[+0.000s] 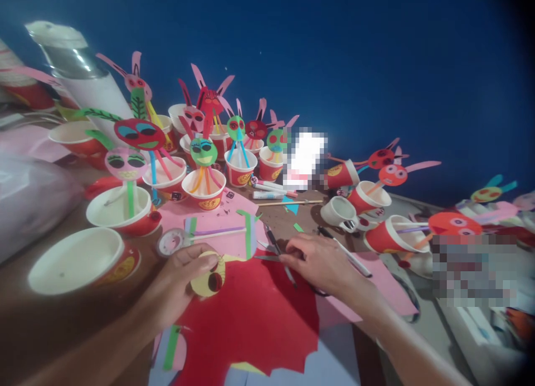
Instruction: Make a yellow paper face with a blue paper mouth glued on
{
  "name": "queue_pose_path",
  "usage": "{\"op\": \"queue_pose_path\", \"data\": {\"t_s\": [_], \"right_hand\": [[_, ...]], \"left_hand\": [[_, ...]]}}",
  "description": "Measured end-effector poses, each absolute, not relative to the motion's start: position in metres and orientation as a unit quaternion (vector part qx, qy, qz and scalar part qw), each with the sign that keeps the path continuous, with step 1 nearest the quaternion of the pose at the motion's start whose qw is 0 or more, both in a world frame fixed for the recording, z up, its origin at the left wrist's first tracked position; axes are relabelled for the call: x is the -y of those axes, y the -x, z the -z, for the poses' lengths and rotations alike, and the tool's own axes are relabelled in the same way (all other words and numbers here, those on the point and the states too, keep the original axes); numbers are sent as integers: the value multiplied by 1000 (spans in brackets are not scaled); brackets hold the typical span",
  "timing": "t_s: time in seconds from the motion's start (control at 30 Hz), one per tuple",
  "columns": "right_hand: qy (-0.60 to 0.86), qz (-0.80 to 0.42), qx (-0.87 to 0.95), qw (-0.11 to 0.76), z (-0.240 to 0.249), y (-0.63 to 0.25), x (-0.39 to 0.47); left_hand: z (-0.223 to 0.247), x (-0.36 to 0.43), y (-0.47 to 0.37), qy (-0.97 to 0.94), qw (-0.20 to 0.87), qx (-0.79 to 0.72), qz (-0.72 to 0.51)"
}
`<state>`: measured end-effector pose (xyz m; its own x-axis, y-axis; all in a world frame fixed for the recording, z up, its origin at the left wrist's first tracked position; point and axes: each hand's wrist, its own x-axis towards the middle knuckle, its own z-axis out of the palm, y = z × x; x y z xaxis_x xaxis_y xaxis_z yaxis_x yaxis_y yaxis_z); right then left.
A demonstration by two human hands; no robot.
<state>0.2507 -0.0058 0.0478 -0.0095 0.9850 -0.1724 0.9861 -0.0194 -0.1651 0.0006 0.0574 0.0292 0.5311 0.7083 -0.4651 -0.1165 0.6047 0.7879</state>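
My left hand (190, 269) pinches a small yellow paper disc (203, 286) with dark eye shapes drawn on it, above the left edge of a red paper sheet (254, 313). At the sheet's upper right, my right hand (307, 258) reaches down with bent fingers beside a slim dark pen (276, 244) and thin pointed metal blades (267, 258). Its fingertips touch or cover part of these tools; whether they grip one cannot be made out. A black and white marker (353, 258) lies just right of that hand.
Several red-and-white paper cups (204, 194) with paper faces stand behind. An empty cup (77, 263) tilts at the left. A tape roll (171, 242), a white mug (339, 210), pink paper (221, 233) and markers (267, 195) lie around. A plastic bag (33, 202) is far left.
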Motion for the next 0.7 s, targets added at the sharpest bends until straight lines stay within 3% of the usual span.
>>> {"op": "queue_pose_path", "data": {"t_s": [0.3, 0.5, 0.7], "right_hand": [[-715, 60, -693, 63, -55, -238, -7], [-708, 31, -703, 58, -49, -258, -32], [-685, 66, -724, 49, -41, -281, 5]], "left_hand": [[-31, -57, 2, -354, 799, -408, -266], [-33, -54, 0, -356, 792, -427, -250], [-37, -54, -1, -386, 763, -447, -264]]}}
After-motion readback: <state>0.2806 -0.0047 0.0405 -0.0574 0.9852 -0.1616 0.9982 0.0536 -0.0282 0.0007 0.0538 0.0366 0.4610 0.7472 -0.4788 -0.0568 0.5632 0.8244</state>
